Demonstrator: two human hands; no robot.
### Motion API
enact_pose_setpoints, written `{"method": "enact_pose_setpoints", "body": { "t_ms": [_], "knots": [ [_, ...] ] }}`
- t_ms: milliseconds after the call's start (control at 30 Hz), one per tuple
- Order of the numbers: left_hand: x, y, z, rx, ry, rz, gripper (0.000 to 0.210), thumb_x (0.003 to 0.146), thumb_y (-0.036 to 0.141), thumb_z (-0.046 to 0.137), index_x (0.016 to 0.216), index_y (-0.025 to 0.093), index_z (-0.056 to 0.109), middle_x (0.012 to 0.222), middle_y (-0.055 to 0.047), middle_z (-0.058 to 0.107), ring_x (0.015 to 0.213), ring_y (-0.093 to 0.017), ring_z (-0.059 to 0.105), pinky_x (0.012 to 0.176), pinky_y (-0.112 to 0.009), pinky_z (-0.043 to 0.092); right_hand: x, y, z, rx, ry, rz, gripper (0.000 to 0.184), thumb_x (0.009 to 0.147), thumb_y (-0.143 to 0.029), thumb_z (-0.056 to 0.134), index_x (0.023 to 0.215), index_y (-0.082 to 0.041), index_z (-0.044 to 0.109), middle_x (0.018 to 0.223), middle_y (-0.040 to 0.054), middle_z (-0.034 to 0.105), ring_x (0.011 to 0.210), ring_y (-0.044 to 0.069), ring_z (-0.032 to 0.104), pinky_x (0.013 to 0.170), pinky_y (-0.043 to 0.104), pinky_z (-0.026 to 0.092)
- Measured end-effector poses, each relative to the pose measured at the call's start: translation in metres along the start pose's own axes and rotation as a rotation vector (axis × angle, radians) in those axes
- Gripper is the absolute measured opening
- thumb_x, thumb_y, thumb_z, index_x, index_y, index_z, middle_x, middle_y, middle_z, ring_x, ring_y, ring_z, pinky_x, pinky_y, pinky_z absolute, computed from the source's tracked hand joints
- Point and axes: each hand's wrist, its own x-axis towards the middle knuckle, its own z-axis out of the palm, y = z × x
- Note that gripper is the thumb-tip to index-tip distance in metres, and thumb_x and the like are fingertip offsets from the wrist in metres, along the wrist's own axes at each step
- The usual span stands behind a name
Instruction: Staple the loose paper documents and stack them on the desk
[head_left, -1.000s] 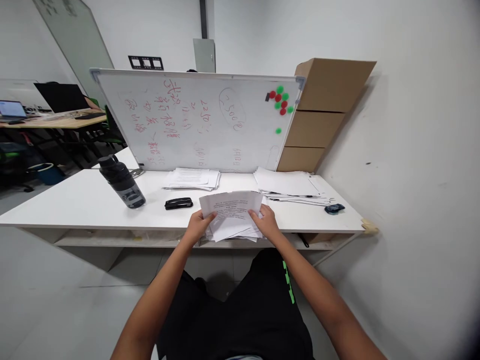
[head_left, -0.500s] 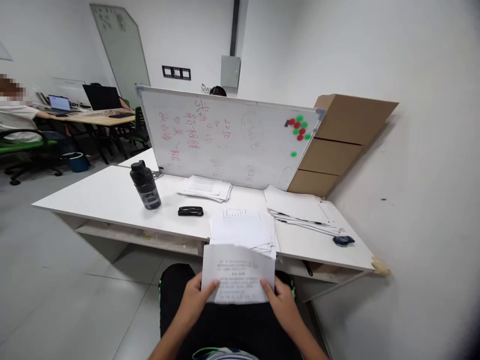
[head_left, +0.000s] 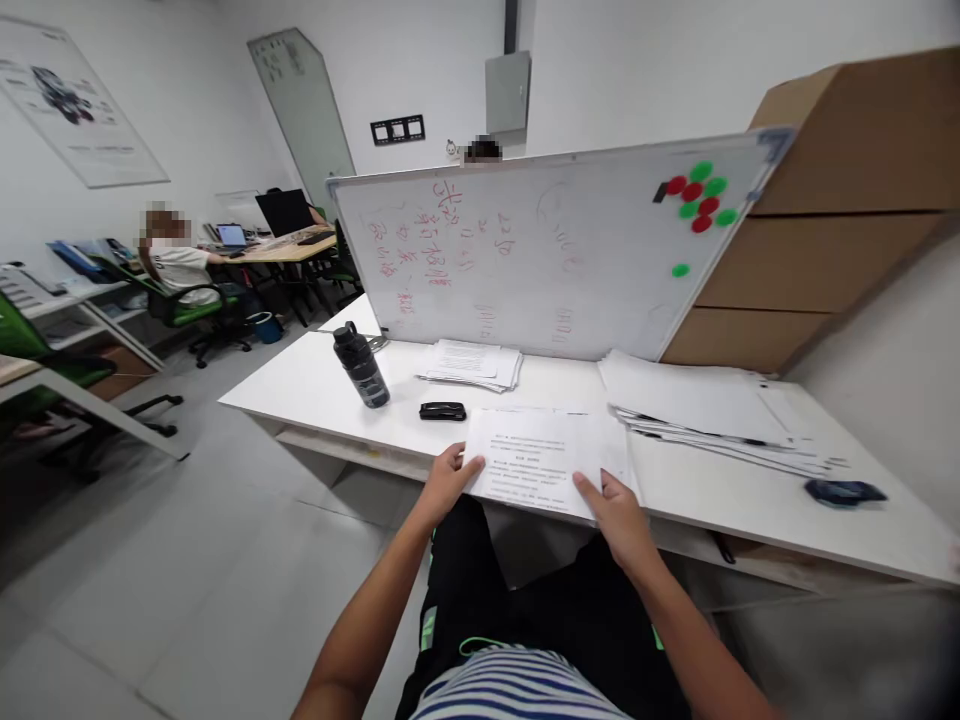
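Note:
A printed sheaf of paper [head_left: 536, 455] is held level over the front edge of the desk, above other sheets there. My left hand [head_left: 450, 480] grips its left edge, thumb on top and fingers beneath. On the right edge, my right hand [head_left: 619, 510] pinches it the same way. How many sheets are in the grip I cannot tell. Just beyond, to the left, lies a black stapler [head_left: 442, 411]. Behind the stapler is a stack of printed papers [head_left: 472, 363].
A dark water bottle [head_left: 362, 368] stands at the left of the white desk [head_left: 300, 385]. Across the back leans a whiteboard [head_left: 525, 260] with magnets, beside cardboard boxes [head_left: 780, 260]. Paper piles [head_left: 690, 395] and a dark object [head_left: 844, 492] lie right. A person [head_left: 184, 265] sits far left.
Both hands have carried the paper forward and up from over my lap to the desk's front edge. The camera view has swung left.

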Motion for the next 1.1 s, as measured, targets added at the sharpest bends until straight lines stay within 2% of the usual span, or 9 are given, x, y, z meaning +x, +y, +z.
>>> {"method": "enact_pose_setpoints", "body": {
  "t_ms": [100,167,233,300,367,467,633,867,1100],
  "knots": [
    [0.045,0.001,-0.024,0.475,0.146,0.245,0.030,0.092,0.040,0.052,0.110,0.021,0.068,0.107,-0.008,0.073,0.104,-0.024,0.065,0.096,-0.040,0.048,0.006,0.011,0.000,0.030,0.058,0.016,0.052,0.080,-0.058,0.068,0.110,-0.016,0.072,0.115,0.0125,0.073,0.113,0.033,0.065,0.101,0.047,0.048],
    [0.079,0.002,-0.043,0.845,0.184,0.332,0.031,0.088,0.030,0.059,0.117,0.022,0.065,0.124,-0.010,0.067,0.122,-0.029,0.055,0.105,-0.045,0.040,0.007,0.018,0.000,0.028,0.074,0.028,0.052,0.080,-0.058,0.067,0.112,-0.016,0.071,0.116,0.0122,0.073,0.114,0.033,0.065,0.101,0.046,0.048],
    [0.109,0.000,-0.058,1.062,0.159,0.296,0.045,0.081,0.027,0.068,0.125,0.020,0.060,0.132,-0.013,0.061,0.129,-0.033,0.048,0.105,-0.046,0.037,0.005,0.024,-0.001,0.022,0.077,0.048,0.051,0.081,-0.057,0.066,0.113,-0.017,0.071,0.115,0.0118,0.073,0.112,0.033,0.066,0.099,0.046,0.049],
    [0.132,-0.006,-0.067,1.142,0.075,0.205,0.044,0.083,0.031,0.066,0.125,0.019,0.059,0.126,-0.014,0.063,0.122,-0.032,0.053,0.097,-0.042,0.042,0.002,0.030,-0.002,0.026,0.072,0.064,0.050,0.082,-0.057,0.066,0.113,-0.018,0.071,0.115,0.0114,0.073,0.112,0.032,0.066,0.098,0.045,0.051],
    [0.143,-0.014,-0.072,1.147,0.044,0.146,0.037,0.088,0.037,0.060,0.120,0.019,0.059,0.118,-0.013,0.066,0.111,-0.030,0.058,0.087,-0.038,0.045,-0.001,0.034,-0.003,0.046,0.075,0.077,0.050,0.082,-0.057,0.066,0.112,-0.018,0.071,0.116,0.0112,0.073,0.111,0.032,0.066,0.096,0.045,0.052],
    [0.142,-0.024,-0.076,1.110,0.058,0.135,0.034,0.089,0.043,0.058,0.115,0.020,0.060,0.113,-0.011,0.068,0.102,-0.028,0.061,0.079,-0.035,0.045,-0.003,0.038,-0.007,0.089,0.087,0.112,0.051,0.081,-0.057,0.067,0.114,-0.017,0.071,0.117,0.0115,0.073,0.110,0.032,0.067,0.093,0.044,0.053],
    [0.115,-0.031,-0.080,1.016,0.037,0.191,0.036,0.087,0.046,0.061,0.116,0.024,0.059,0.112,-0.007,0.068,0.102,-0.026,0.062,0.081,-0.035,0.046,0.004,0.024,-0.005,0.047,0.080,0.099,0.049,0.083,-0.056,0.065,0.113,-0.018,0.070,0.117,0.0111,0.073,0.108,0.032,0.067,0.090,0.043,0.054],
    [0.092,-0.035,-0.077,0.960,0.028,0.212,0.032,0.086,0.039,0.063,0.113,0.022,0.060,0.110,-0.008,0.067,0.102,-0.025,0.060,0.084,-0.036,0.046,0.006,-0.009,0.030,-0.110,0.028,0.002,0.042,0.088,-0.051,0.056,0.109,-0.018,0.070,0.112,0.0108,0.074,0.106,0.030,0.067,0.085,0.040,0.054],
    [0.083,-0.039,-0.078,0.849,0.018,0.232,0.030,0.086,0.037,0.062,0.112,0.022,0.058,0.110,-0.007,0.066,0.103,-0.023,0.059,0.088,-0.036,0.046,0.003,-0.005,0.048,-0.147,-0.012,0.009,0.038,0.089,-0.050,0.052,0.104,-0.019,0.070,0.107,0.0092,0.075,0.102,0.030,0.067,0.079,0.037,0.053]
  ]
}}
